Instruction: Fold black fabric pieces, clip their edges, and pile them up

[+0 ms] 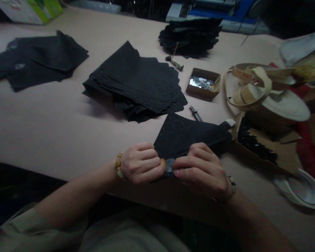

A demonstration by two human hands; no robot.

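A black fabric piece (pixel 185 131) with dotted diamond stitching lies at the table's front, its near edge gathered up between my hands. My left hand (pixel 143 162) is closed on that edge, fingers curled and thumb pressed in. Close beside it, my right hand (pixel 202 169) pinches the same edge with thumb and fingers. A small greyish patch (pixel 169 166) shows in the gap between them; what it is I cannot make out. Just beyond the fabric lies a small metal tool (pixel 195 113), partly covered by it.
A fanned stack of black pieces (pixel 141 84) lies ahead, another pile (pixel 190 36) behind it. To the right are a small box of shiny metal bits (pixel 203 83), a box of black pieces (pixel 273 154), tape rolls (pixel 301 189) and a coiled strap (pixel 249 82). More black fabric (pixel 47 57) lies left.
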